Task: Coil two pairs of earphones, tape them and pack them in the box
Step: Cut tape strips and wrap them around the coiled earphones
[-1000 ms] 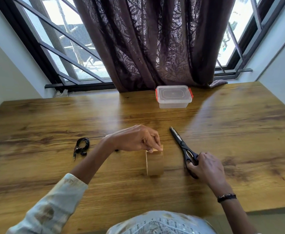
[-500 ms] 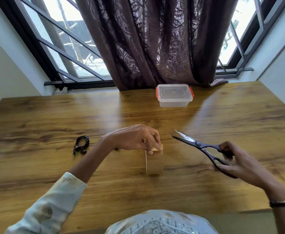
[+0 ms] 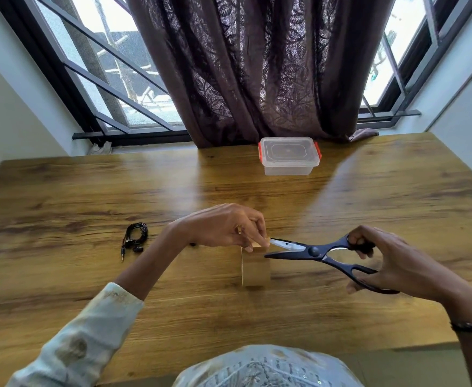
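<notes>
A brown tape roll (image 3: 255, 268) stands on edge in the middle of the wooden table (image 3: 369, 219). My left hand (image 3: 223, 227) pinches the pulled-up tape end at the top of the roll. My right hand (image 3: 391, 263) grips black scissors (image 3: 321, 254), their blades open around the tape beside my left fingers. One coiled pair of black earphones (image 3: 135, 237) lies to the left of my left wrist. A clear plastic box (image 3: 289, 156) with red clips and its lid on sits at the table's far side. A second pair of earphones is not visible.
A dark curtain (image 3: 257, 65) hangs behind the box, in front of a barred window (image 3: 111, 79). White walls close in on both sides of the table. The table's near edge runs just in front of my body.
My right hand lifted the scissors off the table, opened the blades and swung them left to the tape end. My left hand stayed on the tape roll.
</notes>
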A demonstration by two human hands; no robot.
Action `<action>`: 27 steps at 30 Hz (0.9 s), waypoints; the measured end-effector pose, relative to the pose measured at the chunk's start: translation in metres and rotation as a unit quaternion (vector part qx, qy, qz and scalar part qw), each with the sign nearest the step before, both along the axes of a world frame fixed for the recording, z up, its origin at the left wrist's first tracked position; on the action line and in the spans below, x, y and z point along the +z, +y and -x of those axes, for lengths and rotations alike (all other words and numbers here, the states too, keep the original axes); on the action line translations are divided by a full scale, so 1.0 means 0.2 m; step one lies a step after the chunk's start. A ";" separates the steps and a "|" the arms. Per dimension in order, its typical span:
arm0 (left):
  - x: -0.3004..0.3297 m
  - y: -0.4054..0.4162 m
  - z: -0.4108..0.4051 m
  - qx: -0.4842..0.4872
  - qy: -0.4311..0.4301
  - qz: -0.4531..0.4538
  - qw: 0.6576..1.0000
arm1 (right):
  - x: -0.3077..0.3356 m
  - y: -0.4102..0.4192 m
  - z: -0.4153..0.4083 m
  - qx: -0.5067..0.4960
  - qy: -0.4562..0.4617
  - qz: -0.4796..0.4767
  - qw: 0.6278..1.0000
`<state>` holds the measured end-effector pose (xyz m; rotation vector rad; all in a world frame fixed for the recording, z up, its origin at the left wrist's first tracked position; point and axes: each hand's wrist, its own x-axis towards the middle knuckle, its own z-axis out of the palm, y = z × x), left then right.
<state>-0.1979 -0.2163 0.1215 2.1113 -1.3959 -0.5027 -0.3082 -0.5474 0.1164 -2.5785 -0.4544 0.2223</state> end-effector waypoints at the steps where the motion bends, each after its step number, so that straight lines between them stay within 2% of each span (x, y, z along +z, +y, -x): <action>1: 0.00 0.00 0.00 0.000 0.002 -0.001 1.000 | 0.00 0.01 -0.01 0.003 -0.002 0.000 1.000; 11: 0.01 0.00 0.01 -0.005 -0.003 -0.014 1.000 | -0.05 0.08 -0.07 0.028 -0.051 0.024 0.998; 27: 0.01 0.00 0.01 -0.014 0.007 -0.014 1.000 | -0.04 0.11 -0.09 0.034 -0.059 0.043 0.997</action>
